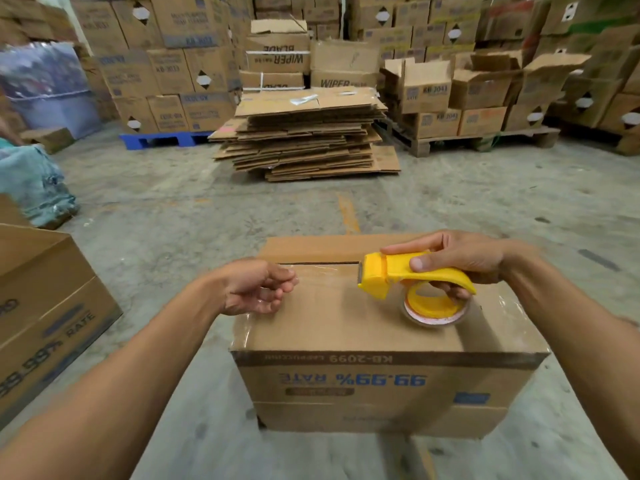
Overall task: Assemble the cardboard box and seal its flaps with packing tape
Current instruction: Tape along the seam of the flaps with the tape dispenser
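Observation:
A brown cardboard box (pixel 346 323) stands on the concrete floor in front of me, its top flaps folded down with a seam running across. Clear tape (pixel 322 271) stretches from the left part of the top to a yellow tape dispenser (pixel 408 275). My right hand (pixel 460 261) grips the dispenser's handle just above the box top, with the tape roll (pixel 434 311) under it. My left hand (pixel 258 289) hovers at the box's left top edge, fingers curled and pinching the tape's free end.
Another printed carton (pixel 45 306) stands at the left. A stack of flattened cartons (pixel 304 133) lies ahead on the floor. Pallets of stacked boxes (pixel 467 98) fill the background. A teal wrapped bundle (pixel 31 181) sits at the far left.

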